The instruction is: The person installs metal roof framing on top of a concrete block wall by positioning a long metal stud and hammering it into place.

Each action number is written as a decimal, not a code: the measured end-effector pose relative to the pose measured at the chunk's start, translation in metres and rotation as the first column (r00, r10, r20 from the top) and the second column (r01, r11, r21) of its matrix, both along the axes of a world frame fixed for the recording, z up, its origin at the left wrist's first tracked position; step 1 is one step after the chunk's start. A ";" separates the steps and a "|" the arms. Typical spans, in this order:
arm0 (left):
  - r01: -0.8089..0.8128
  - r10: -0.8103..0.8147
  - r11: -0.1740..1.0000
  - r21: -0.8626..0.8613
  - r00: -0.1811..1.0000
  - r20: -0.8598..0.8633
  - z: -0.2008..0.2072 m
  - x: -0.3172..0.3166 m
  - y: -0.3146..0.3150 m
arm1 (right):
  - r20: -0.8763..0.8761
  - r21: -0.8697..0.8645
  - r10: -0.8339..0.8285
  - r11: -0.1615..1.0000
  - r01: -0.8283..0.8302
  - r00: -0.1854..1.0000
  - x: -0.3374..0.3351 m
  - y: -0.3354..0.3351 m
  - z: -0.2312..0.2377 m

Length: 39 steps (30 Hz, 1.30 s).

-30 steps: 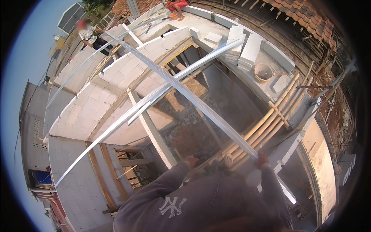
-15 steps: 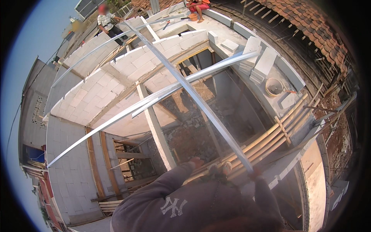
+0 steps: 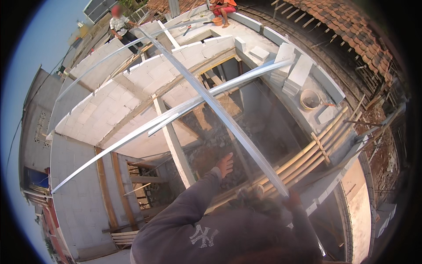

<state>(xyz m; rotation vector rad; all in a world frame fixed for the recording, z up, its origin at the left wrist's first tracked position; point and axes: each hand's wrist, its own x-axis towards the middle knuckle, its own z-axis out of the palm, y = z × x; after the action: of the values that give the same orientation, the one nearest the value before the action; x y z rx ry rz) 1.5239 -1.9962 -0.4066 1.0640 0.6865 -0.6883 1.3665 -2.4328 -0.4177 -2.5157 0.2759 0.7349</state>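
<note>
Gripping the near end of the long silvery metal roof channel (image 3: 220,110), the right hand (image 3: 292,200) closes around it; the left hand (image 3: 225,164) hovers open at 11 o'clock. Channel spans white block walls (image 3: 110,105), apparently unfixed.

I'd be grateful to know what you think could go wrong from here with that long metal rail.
The metal rail is long, and only the right hand seems to grip its near end, so it may sag or swing. The left hand is free. Below lies an open room with rubble, so a slip could drop it far.
</note>
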 end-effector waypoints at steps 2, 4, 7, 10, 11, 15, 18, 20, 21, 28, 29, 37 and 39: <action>-0.160 0.163 0.986 -0.041 0.983 0.079 0.012 0.051 -0.005 | 0.004 0.005 -0.008 1.000 0.008 1.000 -0.005 0.006 0.034; -0.282 0.292 0.955 -0.090 0.948 0.124 0.024 0.091 0.005 | 0.042 0.007 0.025 1.000 -0.025 0.999 -0.011 0.002 0.057; -0.357 0.374 0.927 -0.114 0.900 0.222 0.045 0.135 0.003 | 0.151 0.021 0.067 0.997 -0.071 0.986 -0.027 -0.013 0.072; -0.356 0.405 0.908 -0.223 0.884 0.236 0.058 0.165 -0.002 | 0.125 -0.015 0.052 0.999 -0.050 0.991 -0.046 -0.031 0.080; -0.354 0.405 0.906 -0.231 0.883 0.238 0.061 0.166 -0.004 | 0.198 -0.002 0.034 0.999 -0.034 0.980 -0.053 -0.030 0.090; -0.370 0.405 0.912 -0.176 0.877 0.260 0.042 0.175 -0.020 | 0.160 -0.058 0.031 0.998 -0.022 0.987 -0.062 -0.048 0.104; -0.336 0.352 0.935 -0.113 0.917 0.189 0.033 0.176 -0.039 | 0.109 -0.067 0.016 0.998 -0.009 0.994 -0.080 -0.066 0.094; -0.304 0.316 0.947 -0.104 0.939 0.137 0.027 0.169 -0.057 | 0.046 -0.139 0.020 0.990 -0.014 0.999 -0.089 -0.075 0.093; -0.296 0.310 0.948 -0.115 0.942 0.130 0.027 0.165 -0.064 | 0.076 -0.141 0.039 0.990 -0.028 0.996 -0.090 -0.079 0.102; -0.279 0.281 0.945 -0.169 0.960 -0.013 0.024 0.125 -0.134 | 0.028 -0.174 -0.119 0.977 0.122 0.993 -0.129 -0.128 0.108; -0.275 0.279 0.945 -0.176 0.960 -0.001 0.023 0.121 -0.142 | -0.001 -0.163 -0.158 0.974 0.155 0.987 -0.129 -0.132 0.112; -0.274 0.269 0.933 -0.233 0.962 -0.051 0.022 0.079 -0.182 | -0.088 -0.312 -0.252 0.926 0.214 0.964 -0.182 -0.168 0.095; -0.282 0.268 0.931 -0.230 0.959 -0.088 0.015 0.071 -0.183 | -0.121 -0.341 -0.277 0.913 0.222 0.953 -0.190 -0.172 0.088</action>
<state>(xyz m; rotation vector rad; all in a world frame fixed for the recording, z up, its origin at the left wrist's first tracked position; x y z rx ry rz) 1.5951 -2.1787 -0.3915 0.7094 0.7620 -0.5428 1.1769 -2.6052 -0.3294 -2.6500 0.8256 0.8538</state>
